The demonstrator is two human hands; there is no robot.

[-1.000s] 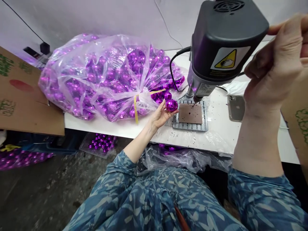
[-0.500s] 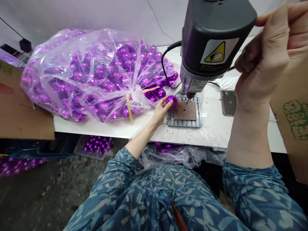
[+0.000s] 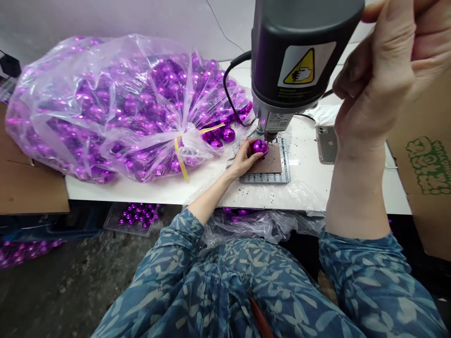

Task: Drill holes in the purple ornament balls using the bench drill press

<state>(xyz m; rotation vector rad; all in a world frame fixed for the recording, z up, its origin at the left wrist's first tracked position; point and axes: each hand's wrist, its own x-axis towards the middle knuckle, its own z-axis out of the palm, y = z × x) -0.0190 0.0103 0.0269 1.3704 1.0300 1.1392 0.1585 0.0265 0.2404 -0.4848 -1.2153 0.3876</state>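
Observation:
My left hand [image 3: 244,158] pinches a shiny purple faceted ball [image 3: 260,147] between thumb and fingers. The ball is over the brown board [image 3: 269,165], close to the chuck [image 3: 271,136] of a dark drill press [image 3: 299,23]. Under the board is a slotted metal base [image 3: 286,174]. Raised at the right side of the machine's head, my right hand [image 3: 380,75] has its fingers curled; whatever it grips is hidden. The drill bit cannot be made out behind the ball.
A large clear bag [image 3: 116,108] of purple balls lies on the white table [image 3: 306,173], tied with yellow ribbon [image 3: 181,162]. A phone [image 3: 327,144] lies right of the drill press. Cardboard boxes [image 3: 430,173] flank the table. Below left is a tray [image 3: 116,220] of balls.
My left hand has carried the purple ball rightward from the board's left edge to beneath the chuck. My right hand stays curled beside the machine. The whole view has shifted slightly.

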